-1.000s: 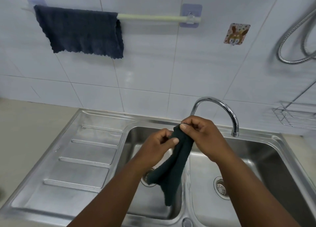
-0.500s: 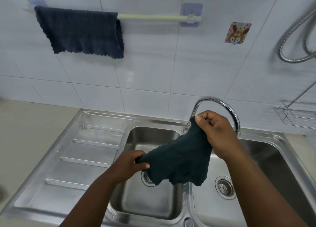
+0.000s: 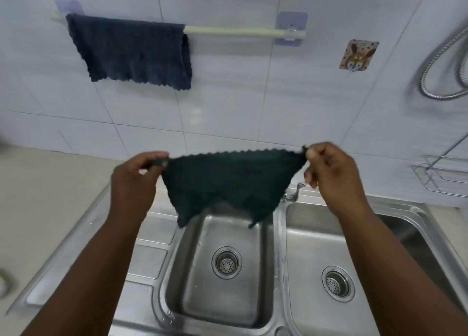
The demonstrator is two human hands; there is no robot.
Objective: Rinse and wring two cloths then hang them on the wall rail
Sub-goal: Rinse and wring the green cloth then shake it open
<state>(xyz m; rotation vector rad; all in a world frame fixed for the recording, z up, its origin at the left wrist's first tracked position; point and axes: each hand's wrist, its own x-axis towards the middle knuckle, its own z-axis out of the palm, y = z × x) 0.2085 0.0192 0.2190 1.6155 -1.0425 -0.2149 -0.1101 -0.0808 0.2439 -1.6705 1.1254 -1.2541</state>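
A dark green cloth [image 3: 228,181] is stretched flat in the air above the left sink basin [image 3: 222,280]. My left hand [image 3: 136,181] pinches its upper left corner and my right hand [image 3: 331,173] pinches its upper right corner. Its lower edge hangs loose over the basin. A dark blue cloth [image 3: 129,50] hangs over the left part of the pale wall rail [image 3: 243,31]. The right part of the rail is bare. The tap is mostly hidden behind the green cloth.
The steel double sink has a right basin [image 3: 329,259] and a ribbed drainboard [image 3: 149,259] on the left. A wire rack [image 3: 440,176] and a metal shower hose [image 3: 435,82] hang on the tiled wall at right, near a rabbit-print hook [image 3: 358,55].
My hands have lifted and pulled apart, spreading the bunched green cloth out flat by its top corners. The view has tilted slightly downward over the sink.
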